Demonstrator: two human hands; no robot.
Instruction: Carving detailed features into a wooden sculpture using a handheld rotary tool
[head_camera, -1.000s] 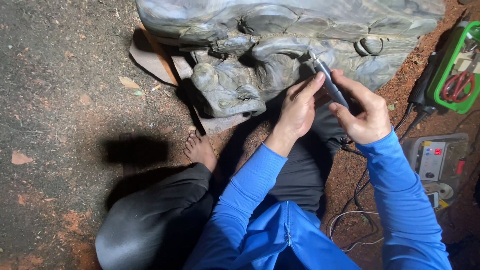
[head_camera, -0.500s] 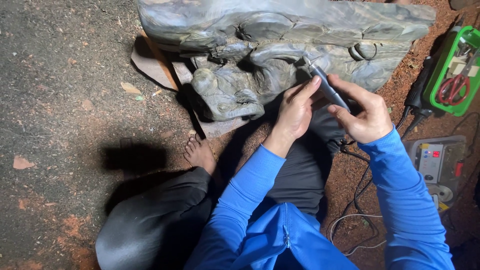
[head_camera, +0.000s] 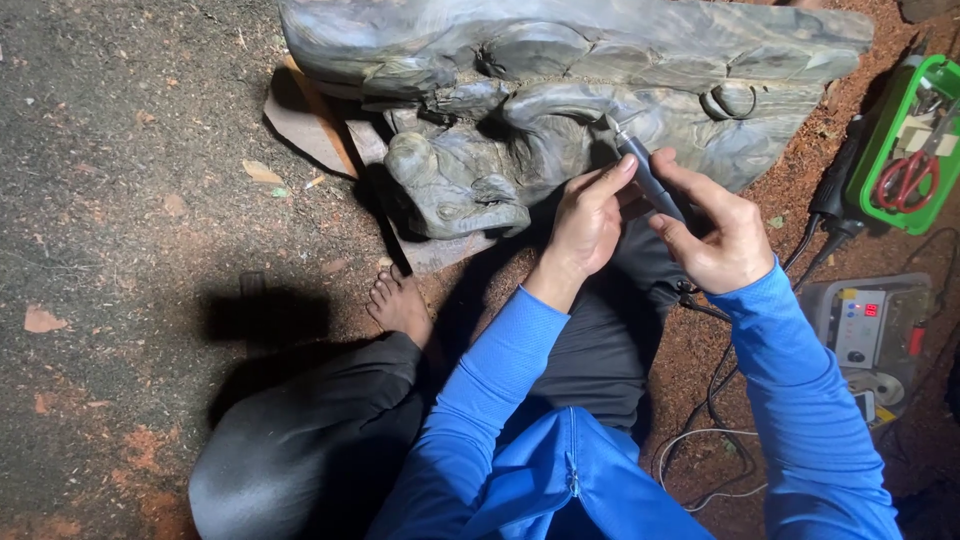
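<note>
A large grey carved stone sculpture lies on the ground in front of me, propped on flat stone pieces. My right hand grips a slim dark rotary carving tool like a pen, its tip against the carving near the middle. My left hand rests beside it, its fingertips touching and steadying the tool shaft. Both arms wear blue sleeves. I sit on the ground with dark trousers and a bare foot near the sculpture's lower edge.
A green tray with red-handled scissors sits at the far right. Below it stands a grey power control box with cables running over red dirt. Flat stone slabs lie under the sculpture's left end.
The view has shifted slightly. Both hands stay on the tool at the same spot on the carving, with only small movements.
</note>
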